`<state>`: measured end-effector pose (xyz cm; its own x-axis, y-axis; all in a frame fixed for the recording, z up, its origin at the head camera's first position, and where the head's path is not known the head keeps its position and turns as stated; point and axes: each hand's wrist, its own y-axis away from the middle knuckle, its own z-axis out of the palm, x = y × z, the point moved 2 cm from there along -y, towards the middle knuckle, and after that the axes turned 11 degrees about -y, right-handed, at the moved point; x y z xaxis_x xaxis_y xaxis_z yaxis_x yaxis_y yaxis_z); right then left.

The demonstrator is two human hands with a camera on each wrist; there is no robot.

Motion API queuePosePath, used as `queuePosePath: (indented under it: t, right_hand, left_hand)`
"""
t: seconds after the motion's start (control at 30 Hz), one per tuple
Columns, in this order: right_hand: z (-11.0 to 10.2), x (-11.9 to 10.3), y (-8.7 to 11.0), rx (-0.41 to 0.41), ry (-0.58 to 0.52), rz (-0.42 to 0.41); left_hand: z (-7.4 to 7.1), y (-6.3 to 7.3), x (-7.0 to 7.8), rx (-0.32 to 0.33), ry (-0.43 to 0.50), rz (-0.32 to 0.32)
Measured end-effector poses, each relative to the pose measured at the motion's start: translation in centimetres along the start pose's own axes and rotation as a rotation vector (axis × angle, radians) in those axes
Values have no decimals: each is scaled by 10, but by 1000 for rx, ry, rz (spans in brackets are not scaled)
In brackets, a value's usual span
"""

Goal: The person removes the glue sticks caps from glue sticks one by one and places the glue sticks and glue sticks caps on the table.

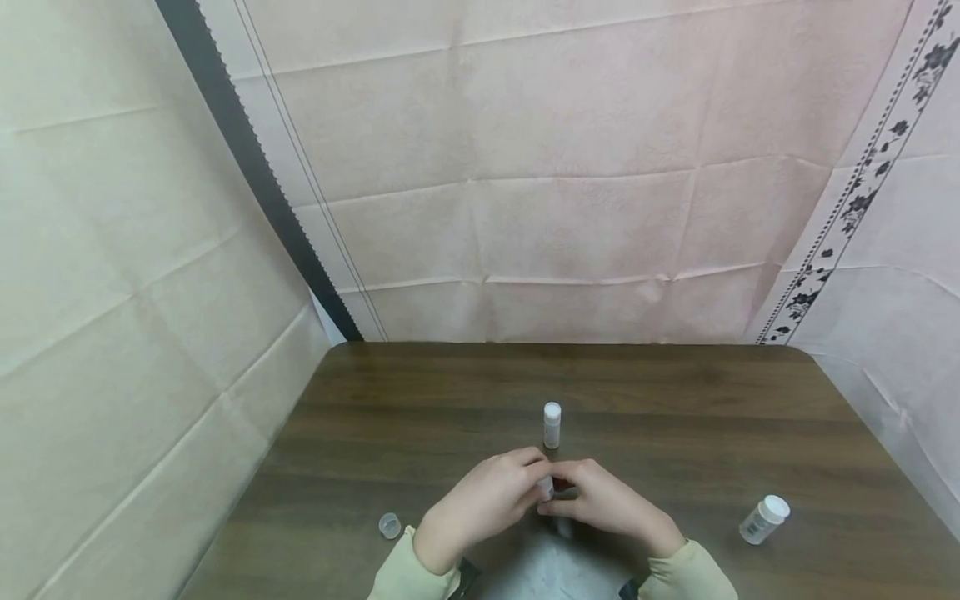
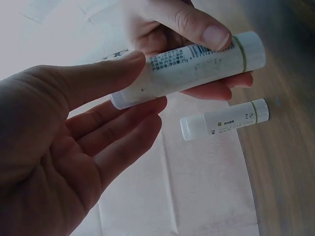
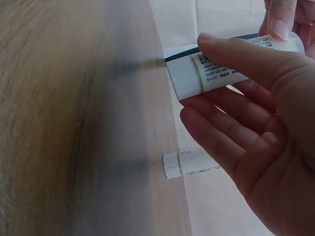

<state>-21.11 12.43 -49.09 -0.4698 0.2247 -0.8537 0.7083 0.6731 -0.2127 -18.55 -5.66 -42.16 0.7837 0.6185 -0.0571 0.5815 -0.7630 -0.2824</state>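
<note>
Thumb and fingers of my left hand [image 1: 495, 493] pinch 1 end of a white, cylindrical plastic glue stick [image 2: 192, 71], while my right hand [image 1: 606, 502] grasps it near the opposite end, the 1 ringed by a thin green band [image 2: 241, 53]. Neither hand is released: each has its thumb on the near face and fingers behind, a hold that probably steadies the light tube from 2 ends at once and leaves part of its printed label [image 2: 172, 56] showing between my thumbs. The stick is held between my hands over a brown, wood-grained table [image 1: 675, 408], just on my side of a 2nd white plastic glue stick [image 1: 552, 427] with a matching band. That 2nd tube stands upright beyond my fingers, likely set on its flat end so that it takes little room. To my left, near my pale yellow-green fabric sleeve [image 1: 401, 571], a small, round, clear plastic cup [image 1: 389, 525] rests on the wood. Well apart to my right is a white, cylindrical plastic bottle [image 1: 757, 527] with its white lid [image 1: 774, 507] on, perhaps placed there to sit out of my elbows' way.
</note>
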Motion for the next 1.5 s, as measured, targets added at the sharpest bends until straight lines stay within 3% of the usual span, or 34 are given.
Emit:
queuePosePath:
  t: [0.2,0.47,0.6,0.73,0.87,1.03,1.33,1.5]
  right_hand:
    - [-1,0,3,-19,-7,-12]
    - [-4,0,4,-55,-23,4]
    - [-3,0,4,-56,-15,-1]
    - [-2,-1,3,-54,-17,-9]
    - [-3,-3,1,-30,-18,-7]
    - [-2,-2,1,-32,-11,10]
    - [-1,-2,1,-38,18,1]
    - [0,-1,3,-38,27,-7]
  left_hand:
    - [1,-1,-1,-33,26,-3]
    - [3,-3,0,-28,24,1]
    - [4,-3,-1,30,-12,-15]
    - [4,-4,-4,125,-45,-89]
    - [3,-5,-5,160,-52,-137]
    - [5,-6,-5,124,-74,-153]
    - [6,-4,-5,-11,-34,-127]
    - [1,-4,-4,-3,-33,-111]
